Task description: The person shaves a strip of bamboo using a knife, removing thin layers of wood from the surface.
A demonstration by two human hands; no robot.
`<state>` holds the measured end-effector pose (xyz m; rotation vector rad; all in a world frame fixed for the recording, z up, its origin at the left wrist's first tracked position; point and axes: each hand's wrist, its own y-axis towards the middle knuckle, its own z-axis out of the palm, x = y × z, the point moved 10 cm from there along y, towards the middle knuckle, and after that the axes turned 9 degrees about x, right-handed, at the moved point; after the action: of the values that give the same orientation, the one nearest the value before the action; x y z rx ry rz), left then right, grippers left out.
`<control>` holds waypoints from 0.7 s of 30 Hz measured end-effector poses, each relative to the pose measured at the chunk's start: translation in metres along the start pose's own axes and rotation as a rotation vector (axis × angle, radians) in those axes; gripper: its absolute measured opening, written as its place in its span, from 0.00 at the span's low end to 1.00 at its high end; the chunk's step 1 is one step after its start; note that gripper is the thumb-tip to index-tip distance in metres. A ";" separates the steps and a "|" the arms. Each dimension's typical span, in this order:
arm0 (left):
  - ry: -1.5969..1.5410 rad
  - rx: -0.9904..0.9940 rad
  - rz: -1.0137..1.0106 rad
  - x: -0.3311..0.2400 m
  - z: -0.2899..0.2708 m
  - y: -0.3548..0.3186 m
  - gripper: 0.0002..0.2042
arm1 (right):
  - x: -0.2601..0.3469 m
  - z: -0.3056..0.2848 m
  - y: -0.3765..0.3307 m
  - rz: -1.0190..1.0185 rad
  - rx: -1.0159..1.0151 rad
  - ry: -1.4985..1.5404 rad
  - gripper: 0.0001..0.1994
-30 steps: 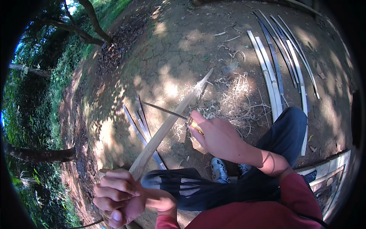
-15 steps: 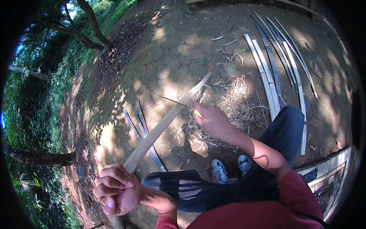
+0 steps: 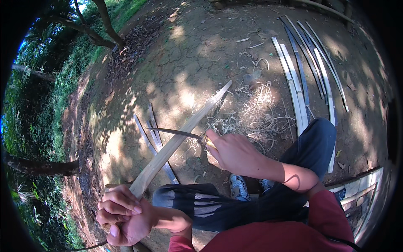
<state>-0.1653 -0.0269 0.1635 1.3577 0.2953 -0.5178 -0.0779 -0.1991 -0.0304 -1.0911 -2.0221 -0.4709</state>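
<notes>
My left hand (image 3: 126, 214) is closed round the near end of a long, pale bamboo strip (image 3: 168, 151), which slants away up and to the right. A knife (image 3: 178, 132) lies across the strip around its middle, its dark blade pointing left. Its yellowish handle sits in my closed right hand (image 3: 235, 153), just right of the strip. The handle is mostly hidden by the fingers. Pale curled shavings (image 3: 260, 113) are scattered on the ground beyond my right hand.
Several long split strips (image 3: 296, 88) lie on the ground at the right. A few narrower strips (image 3: 145, 136) rest left of the bamboo. My knees and shoes (image 3: 239, 187) are below. Trees (image 3: 103, 31) and undergrowth border the left; a wooden frame (image 3: 361, 189) stands lower right.
My right hand has drawn the knife down along the strip toward my left hand, from near the far end to around the middle. My left hand has shifted slightly down and left.
</notes>
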 end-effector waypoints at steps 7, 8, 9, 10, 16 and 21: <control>-0.021 0.217 -0.009 -0.001 0.020 -0.001 0.16 | -0.053 -0.001 0.016 0.119 -0.086 -0.049 0.14; -0.031 0.257 -0.010 0.000 0.023 -0.001 0.16 | -0.056 -0.001 0.017 0.121 -0.086 -0.043 0.14; -0.044 0.293 -0.013 0.001 0.025 -0.002 0.17 | -0.059 -0.002 0.018 0.127 -0.085 -0.037 0.14; -0.013 0.238 -0.003 0.002 0.019 -0.003 0.17 | -0.062 -0.001 0.019 0.133 -0.084 -0.032 0.14; 0.008 0.257 -0.052 0.002 0.021 -0.004 0.16 | -0.110 0.011 0.035 0.211 -0.133 -0.095 0.13; -0.019 0.177 -0.069 0.005 0.003 -0.001 0.14 | -0.123 0.021 0.050 0.237 -0.123 -0.139 0.14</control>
<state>-0.1622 -0.0306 0.1607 1.5168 0.2869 -0.6260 -0.0059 -0.2235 -0.1409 -1.4539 -1.9691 -0.4096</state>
